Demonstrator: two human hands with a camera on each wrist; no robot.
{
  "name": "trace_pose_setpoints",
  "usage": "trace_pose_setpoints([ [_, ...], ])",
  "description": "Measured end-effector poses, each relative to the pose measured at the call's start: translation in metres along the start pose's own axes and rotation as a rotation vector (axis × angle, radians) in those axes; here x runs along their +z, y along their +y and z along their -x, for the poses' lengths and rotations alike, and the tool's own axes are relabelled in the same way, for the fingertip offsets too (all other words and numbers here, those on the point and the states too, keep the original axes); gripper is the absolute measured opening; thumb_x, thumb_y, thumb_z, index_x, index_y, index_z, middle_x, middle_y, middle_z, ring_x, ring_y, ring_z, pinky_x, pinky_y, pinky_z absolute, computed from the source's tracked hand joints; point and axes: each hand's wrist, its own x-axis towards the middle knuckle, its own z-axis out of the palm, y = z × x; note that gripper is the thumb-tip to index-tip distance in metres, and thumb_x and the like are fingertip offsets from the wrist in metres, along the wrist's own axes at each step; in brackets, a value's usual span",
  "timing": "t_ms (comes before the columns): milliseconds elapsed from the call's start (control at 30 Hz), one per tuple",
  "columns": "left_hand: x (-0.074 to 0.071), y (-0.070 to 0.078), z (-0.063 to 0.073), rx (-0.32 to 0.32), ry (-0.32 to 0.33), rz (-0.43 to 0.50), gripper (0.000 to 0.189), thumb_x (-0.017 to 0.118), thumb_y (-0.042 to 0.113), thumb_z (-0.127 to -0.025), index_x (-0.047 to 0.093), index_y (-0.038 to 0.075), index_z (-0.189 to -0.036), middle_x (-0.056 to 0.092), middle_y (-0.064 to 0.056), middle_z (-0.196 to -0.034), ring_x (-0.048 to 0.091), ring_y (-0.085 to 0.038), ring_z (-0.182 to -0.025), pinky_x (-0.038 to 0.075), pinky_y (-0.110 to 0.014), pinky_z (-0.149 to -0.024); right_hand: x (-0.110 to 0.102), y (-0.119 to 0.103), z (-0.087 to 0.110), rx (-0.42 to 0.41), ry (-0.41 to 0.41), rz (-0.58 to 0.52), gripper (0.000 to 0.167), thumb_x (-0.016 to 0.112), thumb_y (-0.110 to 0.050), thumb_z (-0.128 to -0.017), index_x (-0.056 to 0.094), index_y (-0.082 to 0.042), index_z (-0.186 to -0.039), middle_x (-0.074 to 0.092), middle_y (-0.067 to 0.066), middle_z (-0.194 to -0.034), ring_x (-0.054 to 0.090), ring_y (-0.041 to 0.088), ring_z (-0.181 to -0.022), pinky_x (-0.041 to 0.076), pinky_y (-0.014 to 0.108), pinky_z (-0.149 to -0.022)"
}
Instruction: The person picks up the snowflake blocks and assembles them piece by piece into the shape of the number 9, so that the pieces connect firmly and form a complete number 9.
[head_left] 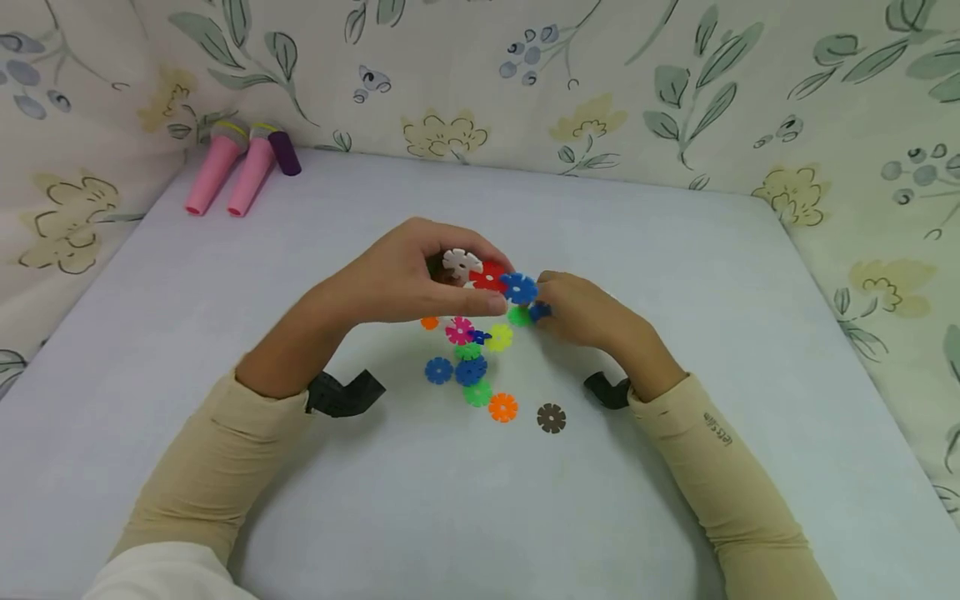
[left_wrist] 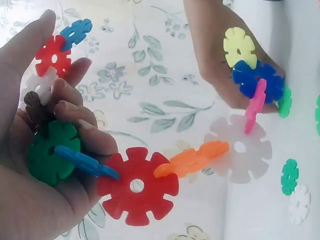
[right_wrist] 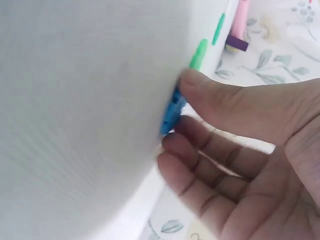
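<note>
My left hand [head_left: 408, 279] holds a chain of slotted plastic flower discs above the table. In the left wrist view the chain runs from a small blue disc through red, white and brown to a green disc [left_wrist: 54, 152] at the palm. Beyond it hang a large red disc [left_wrist: 137, 212], an orange disc [left_wrist: 192, 159], a whitish disc [left_wrist: 255, 167] and a pink disc [left_wrist: 254, 107]. My right hand [head_left: 588, 310] is down at the tabletop, to the right of the chain. Its thumb and fingers pinch a blue disc [right_wrist: 174, 110], with a light green disc [right_wrist: 199, 55] just beyond.
Loose discs lie on the white table [head_left: 450, 517], among them an orange disc [head_left: 503, 407], a brown disc [head_left: 551, 418] and a blue disc [head_left: 438, 371]. Two pink toy microphones [head_left: 217, 171] lie at the back left. Black straps [head_left: 347, 394] hang from the wrists.
</note>
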Motion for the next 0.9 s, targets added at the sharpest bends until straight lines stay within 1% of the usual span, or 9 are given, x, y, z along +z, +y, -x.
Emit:
trace_pose_setpoints([
  [133,0.001,-0.001,0.001,0.009,0.027,0.002,0.03,0.083,0.019,-0.085,0.075,0.012,-0.113,0.062,-0.004,-0.078,0.053,-0.023,-0.065,0.046,-0.031,-0.056,-0.002,0.002,0.002,0.08,-0.073,-0.077,0.024,0.078,-0.005,-0.086,0.07,-0.002,-0.109,0.06,0.01,-0.092,0.053,0.026,-0.087,0.049,0.038,-0.078],
  [233,0.001,-0.001,0.001,0.013,0.041,-0.023,0.027,0.08,0.02,-0.087,0.074,0.01,-0.112,0.066,-0.001,-0.086,0.057,-0.02,-0.073,0.049,-0.032,-0.06,-0.003,0.004,0.004,0.117,-0.107,-0.1,0.018,0.076,-0.006,-0.087,0.069,-0.005,-0.103,0.061,0.007,-0.089,0.055,0.025,-0.086,0.05,0.037,-0.078],
  [367,0.002,0.0,0.001,0.035,0.05,-0.051,0.022,0.073,0.019,-0.093,0.073,0.009,-0.113,0.068,0.001,-0.091,0.058,-0.018,-0.075,0.048,-0.032,-0.062,-0.008,0.004,0.008,0.145,-0.14,-0.128,0.007,0.07,-0.009,-0.093,0.066,-0.007,-0.099,0.062,0.005,-0.08,0.059,0.023,-0.073,0.052,0.035,-0.068],
  [433,0.001,0.0,0.0,0.047,0.055,-0.049,0.024,0.07,0.018,-0.095,0.071,0.009,-0.117,0.068,0.0,-0.094,0.058,-0.019,-0.075,0.049,-0.032,-0.063,-0.013,0.002,0.01,0.14,-0.118,-0.174,0.007,0.069,-0.013,-0.095,0.065,-0.008,-0.099,0.062,0.006,-0.076,0.059,0.022,-0.066,0.052,0.034,-0.063],
  [500,0.001,0.0,0.0,0.061,0.063,-0.052,0.028,0.068,0.017,-0.096,0.068,0.008,-0.123,0.067,-0.001,-0.098,0.06,-0.018,-0.077,0.051,-0.032,-0.065,-0.02,0.001,0.014,0.106,-0.041,-0.238,0.008,0.068,-0.015,-0.098,0.065,-0.008,-0.102,0.063,0.007,-0.077,0.06,0.022,-0.063,0.052,0.034,-0.061],
  [567,0.0,0.0,0.0,0.08,0.07,-0.053,0.034,0.068,0.017,-0.097,0.064,0.009,-0.13,0.068,0.0,-0.104,0.063,-0.017,-0.083,0.054,-0.033,-0.07,-0.027,-0.002,0.019,0.037,0.079,-0.312,0.009,0.066,-0.012,-0.099,0.066,-0.007,-0.106,0.063,0.008,-0.081,0.058,0.022,-0.065,0.053,0.033,-0.06],
  [700,0.001,-0.001,-0.001,0.145,0.084,-0.05,0.042,0.068,0.013,-0.097,0.059,0.009,-0.138,0.069,0.001,-0.111,0.067,-0.014,-0.092,0.057,-0.035,-0.075,-0.042,-0.013,0.03,-0.132,0.271,-0.594,0.019,0.059,-0.003,-0.101,0.062,-0.001,-0.119,0.06,0.013,-0.083,0.055,0.026,-0.064,0.053,0.031,-0.057],
  [800,0.003,-0.002,-0.002,0.185,0.1,-0.044,0.043,0.067,0.011,-0.097,0.058,0.008,-0.14,0.069,0.002,-0.115,0.066,-0.012,-0.096,0.057,-0.035,-0.074,-0.049,-0.024,0.039,-0.232,0.296,-0.87,0.024,0.055,0.002,-0.1,0.055,0.003,-0.125,0.058,0.018,-0.078,0.054,0.028,-0.058,0.053,0.032,-0.052],
  [900,0.004,-0.002,-0.002,0.201,0.114,-0.042,0.045,0.067,0.01,-0.097,0.058,0.009,-0.141,0.069,0.003,-0.112,0.064,-0.013,-0.09,0.055,-0.034,-0.067,-0.052,-0.034,0.044,-0.299,0.265,-1.081,0.023,0.053,0.005,-0.1,0.052,0.002,-0.123,0.057,0.018,-0.074,0.052,0.026,-0.056,0.052,0.032,-0.048],
])
